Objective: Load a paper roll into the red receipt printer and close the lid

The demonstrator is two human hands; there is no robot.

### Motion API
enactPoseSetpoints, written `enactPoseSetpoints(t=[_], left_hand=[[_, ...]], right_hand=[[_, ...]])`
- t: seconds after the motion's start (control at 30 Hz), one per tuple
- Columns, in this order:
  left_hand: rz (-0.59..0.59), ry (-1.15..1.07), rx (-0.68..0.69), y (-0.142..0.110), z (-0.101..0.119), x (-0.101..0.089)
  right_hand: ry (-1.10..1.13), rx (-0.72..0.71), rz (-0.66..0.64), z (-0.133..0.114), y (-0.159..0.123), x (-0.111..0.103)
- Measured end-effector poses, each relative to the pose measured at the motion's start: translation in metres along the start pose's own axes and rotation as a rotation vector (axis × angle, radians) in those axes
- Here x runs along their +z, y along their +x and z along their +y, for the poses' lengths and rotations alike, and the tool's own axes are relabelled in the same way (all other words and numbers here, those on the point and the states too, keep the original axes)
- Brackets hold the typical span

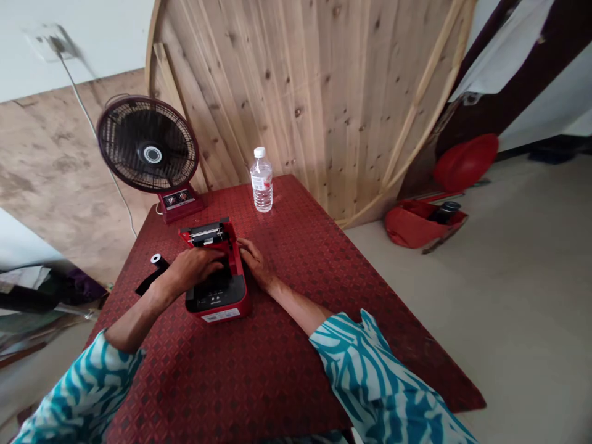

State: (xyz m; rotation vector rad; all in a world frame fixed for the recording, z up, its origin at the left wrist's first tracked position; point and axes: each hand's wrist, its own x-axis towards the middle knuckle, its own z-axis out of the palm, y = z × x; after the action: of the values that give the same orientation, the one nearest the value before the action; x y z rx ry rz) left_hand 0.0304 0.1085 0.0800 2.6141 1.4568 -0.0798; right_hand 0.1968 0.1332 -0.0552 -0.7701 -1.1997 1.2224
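A small red and black printer [216, 302] stands on the table with its lid [206, 233] tipped up at the back. My left hand [197, 266] reaches over from the left, fingers extended down into the dark compartment; the fingertips are partly lost against the black inside. Along the printer's right wall lies my right hand [255, 262], its fingers stretched out and touching the side near the rim. To the left of the printer is a black roll with a white core end [157, 259], a dark strip trailing from it, partly behind my left forearm.
A dark red fan [148, 148] stands at the table's back left, its cord running to a wall socket [52, 43]. A clear plastic bottle [262, 185] is near the back edge of the red patterned table [324, 277]. Behind leans a large round wooden board [300, 92]; a red bag [411, 225] lies on the floor.
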Motion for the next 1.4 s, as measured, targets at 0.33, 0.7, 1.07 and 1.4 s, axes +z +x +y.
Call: enactPoseSetpoints(t=[0.33,0.7,1.07,1.4], left_hand=[[0.341,-0.255,0.091,-0.065,0.006,0.024],[0.503,-0.084,0.193,-0.069,0.017,0.027],[0.604,-0.037,0.297,-0.083,0.03,0.036],[0.691,-0.056,0.301,-0.09,0.028,0.059]], right_hand=[[-0.009,0.012,0.01,0.004,0.001,-0.001],[0.001,0.012,-0.001,0.004,0.0,-0.002],[0.0,0.002,-0.005,0.01,0.001,-0.004],[0.057,0.085,0.063,-0.002,0.017,-0.01]])
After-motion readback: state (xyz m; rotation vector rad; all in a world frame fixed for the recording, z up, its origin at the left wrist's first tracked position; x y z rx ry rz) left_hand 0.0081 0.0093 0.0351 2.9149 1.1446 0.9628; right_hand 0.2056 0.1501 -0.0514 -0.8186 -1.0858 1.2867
